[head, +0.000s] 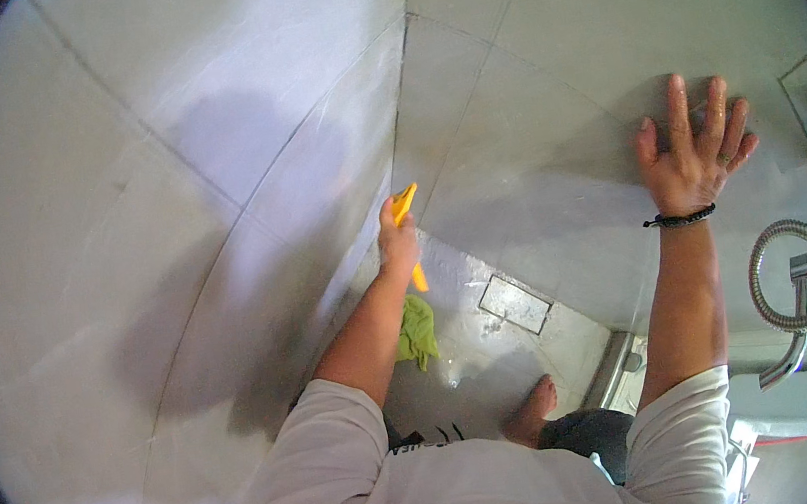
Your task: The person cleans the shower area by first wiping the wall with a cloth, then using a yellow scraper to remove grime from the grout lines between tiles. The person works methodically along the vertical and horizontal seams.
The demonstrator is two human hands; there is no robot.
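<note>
My left hand [398, 243] is closed around a yellow plastic tool [406, 203] in the corner where two tiled walls meet. One end of the tool rises above my fingers, and the other shows below my hand; my grip hides its middle, so its exact kind is unclear. My right hand [690, 156] lies against the right tiled wall [554, 128] with its fingers spread and nothing held. It wears a ring, and a dark braided bracelet [680, 219] circles the wrist. Beneath my left forearm, a crumpled green cloth [417, 330] lies on the wet floor.
A rectangular floor drain cover [515, 303] sits near the right wall's foot. A coiled metal shower hose [759, 284] and a chrome faucet [794, 355] project at the right. My bare foot [539, 405] stands on the floor. The left tiled wall [150, 283] rises close beside my left arm.
</note>
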